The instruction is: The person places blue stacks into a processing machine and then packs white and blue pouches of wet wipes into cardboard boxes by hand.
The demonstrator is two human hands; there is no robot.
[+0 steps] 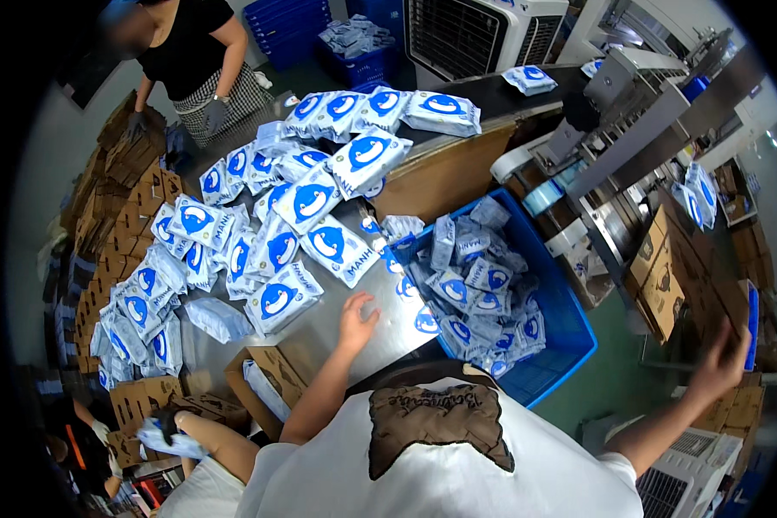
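Many packets (pixel 306 200) bear blue whales (pixel 277 300) and lettering (pixel 360 265).

Well off to the right of the bench (pixel 380 344), blur is masking how the fingers of the right hand (pixel 723 356) are meeting the folded cardboard (pixel 706 274), and a blue strip (pixel 752 326) is showing only partly behind them. At the near edge, an open carton (pixel 289 367) is hiding part of a pack (pixel 266 390). Piled packs (pixel 309 201) are overlapping one another; those in the blue bin (pixel 571 324) are burying lower ones. Past the near left corner, a silvery pack (pixel 177 440) is smearing. The upper border is cropping a co-worker (pixel 186 52).
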